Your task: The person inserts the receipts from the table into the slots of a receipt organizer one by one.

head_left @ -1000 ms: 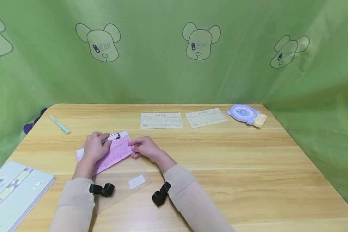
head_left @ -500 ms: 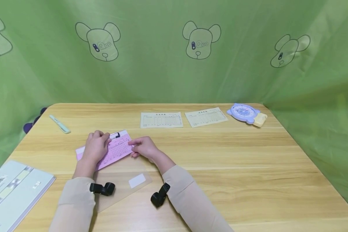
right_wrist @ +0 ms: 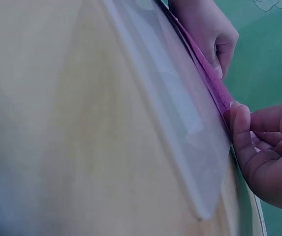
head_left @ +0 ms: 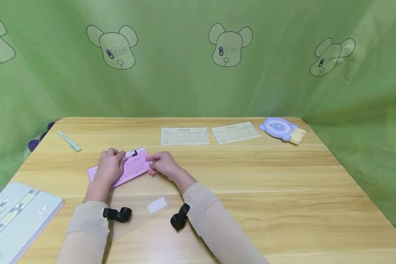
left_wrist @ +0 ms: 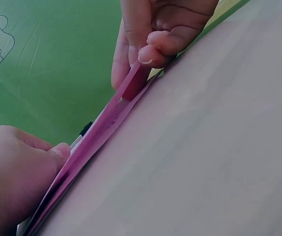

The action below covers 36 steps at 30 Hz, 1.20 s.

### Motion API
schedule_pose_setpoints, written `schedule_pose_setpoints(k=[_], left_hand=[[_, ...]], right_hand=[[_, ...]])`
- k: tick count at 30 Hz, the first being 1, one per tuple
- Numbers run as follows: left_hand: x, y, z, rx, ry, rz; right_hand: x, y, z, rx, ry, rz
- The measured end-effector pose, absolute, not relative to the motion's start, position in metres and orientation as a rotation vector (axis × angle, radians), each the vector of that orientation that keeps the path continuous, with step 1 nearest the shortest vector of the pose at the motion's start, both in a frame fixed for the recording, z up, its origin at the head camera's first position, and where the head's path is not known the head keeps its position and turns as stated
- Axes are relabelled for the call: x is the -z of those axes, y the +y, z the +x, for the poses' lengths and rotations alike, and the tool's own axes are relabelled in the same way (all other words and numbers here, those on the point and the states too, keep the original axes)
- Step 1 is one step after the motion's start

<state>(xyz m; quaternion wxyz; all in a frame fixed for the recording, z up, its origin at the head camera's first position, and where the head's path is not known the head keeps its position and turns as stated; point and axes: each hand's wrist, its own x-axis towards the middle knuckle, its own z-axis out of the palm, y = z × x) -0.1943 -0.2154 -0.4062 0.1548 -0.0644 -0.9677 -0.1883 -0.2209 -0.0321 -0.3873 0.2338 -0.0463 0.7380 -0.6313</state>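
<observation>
A clear clipboard [head_left: 132, 216] lies angled on the table, its clip [head_left: 131, 154] at the far edge and a white label [head_left: 156, 205] near me. Pink printed forms [head_left: 135, 168] sit under the clip, their near edge lifted off the board. My left hand [head_left: 109, 167] holds the clip, with thumb and curled fingers around it; in the left wrist view its thumb is right beside the metal. At the forms' right edge my right hand [head_left: 164, 164] pinches the pink paper between thumb and fingers. In the right wrist view the layers of pink paper [right_wrist: 214, 86] stand slightly apart.
A pale blue boxed folder [head_left: 23, 220] lies at the near left, a mint pen [head_left: 69, 140] at the far left. Two white forms lie along the back, one [head_left: 184, 136] left of the other [head_left: 235, 132]. A blue toy clock [head_left: 278, 128] touches a cream block [head_left: 297, 136] at the far right.
The pink forms' near edge has come up and back, showing more clear board. My left fingers now cover the silver clip lever, which showed between them earlier. My right hand stays nearly in place.
</observation>
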Motion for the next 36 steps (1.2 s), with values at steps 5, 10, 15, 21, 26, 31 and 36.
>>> schedule_pose_setpoints(k=[5, 10, 15, 21, 26, 31, 36], left_hand=[[0.404, -0.214, -0.194, 0.547, -2.789, -0.181], [0.403, -0.212, -0.195, 0.547, -2.781, -0.186], [0.404, -0.212, -0.195, 0.534, -2.755, -0.204], [0.404, -0.211, -0.194, 0.53, -2.748, -0.203], [0.406, -0.211, -0.193, 0.551, -2.733, -0.185], [0.41, -0.213, -0.193, 0.583, -2.706, -0.175], [0.412, -0.214, -0.193, 0.643, -2.703, -0.147]], right_hand=[[0.387, -0.032, -0.225, 1.73, 2.027, -0.13], [0.388, -0.032, -0.228, 1.736, 2.034, -0.131], [0.388, -0.033, -0.228, 1.741, 2.041, -0.134], [0.388, -0.031, -0.225, 1.748, 2.028, -0.139], [0.387, -0.025, -0.22, 1.771, 1.996, -0.131], [0.388, -0.019, -0.216, 1.783, 1.984, -0.156], [0.389, -0.012, -0.213, 1.777, 1.978, -0.175]])
